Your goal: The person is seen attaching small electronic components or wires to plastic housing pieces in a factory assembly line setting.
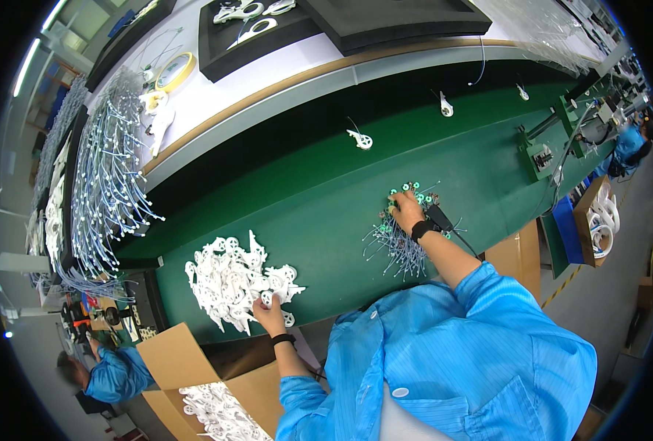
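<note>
My left hand (270, 318) is at the near right edge of a heap of white plastic parts (227, 283). Its thumb and fingers close around one white plastic part (267, 298) with a round opening. To the right, my right hand (406, 209) reaches down into a pile of thin wires (407, 250) with small green round ends (415, 186). Its fingers are bent together among the green ends; what they grip is too small to make out. Dark bands circle both wrists, and a black cabled piece (438, 217) sits beside the right one.
Single white parts with wires (359, 139) lie spaced along the green bench (326, 242). A green metal fixture (536, 158) stands at right. Wire bundles (106, 176) hang at left. Below is a cardboard box (176, 356) of white parts. Black trays (400, 22) rest on the shelf. Co-workers (117, 375) sit at both sides.
</note>
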Demonstrator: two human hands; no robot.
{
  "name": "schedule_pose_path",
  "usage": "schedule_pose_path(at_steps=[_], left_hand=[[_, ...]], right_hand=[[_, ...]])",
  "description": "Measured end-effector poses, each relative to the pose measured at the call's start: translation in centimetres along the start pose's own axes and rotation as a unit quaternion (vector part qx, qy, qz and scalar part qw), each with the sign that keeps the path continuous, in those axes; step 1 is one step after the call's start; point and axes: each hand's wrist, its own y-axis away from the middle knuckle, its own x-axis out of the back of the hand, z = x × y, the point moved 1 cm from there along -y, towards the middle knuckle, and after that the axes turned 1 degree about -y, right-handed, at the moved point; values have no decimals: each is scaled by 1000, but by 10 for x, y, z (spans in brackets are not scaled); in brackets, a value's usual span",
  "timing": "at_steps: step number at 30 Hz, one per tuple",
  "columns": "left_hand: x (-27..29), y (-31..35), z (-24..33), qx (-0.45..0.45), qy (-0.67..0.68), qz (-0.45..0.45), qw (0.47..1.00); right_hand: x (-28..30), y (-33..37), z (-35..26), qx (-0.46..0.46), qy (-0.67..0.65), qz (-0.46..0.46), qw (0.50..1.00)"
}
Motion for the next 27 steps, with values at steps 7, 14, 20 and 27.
schedule_pose_path(at_steps=[7,14,20,27], left_hand=[[23,31,25,-7,61,40,997],[-4,47,-37,116,20,8,993],[-35,37,-25,113,234,-10,966],[-63,37,36,136,276,-153,939]], right_hand=[[-44,-17,31,60,179,-42,981],[-18,-14,33,76,23,-27,996],[17,-22,36,-34,-265,63,962],[78,1,10,-134,-453,36,881]])
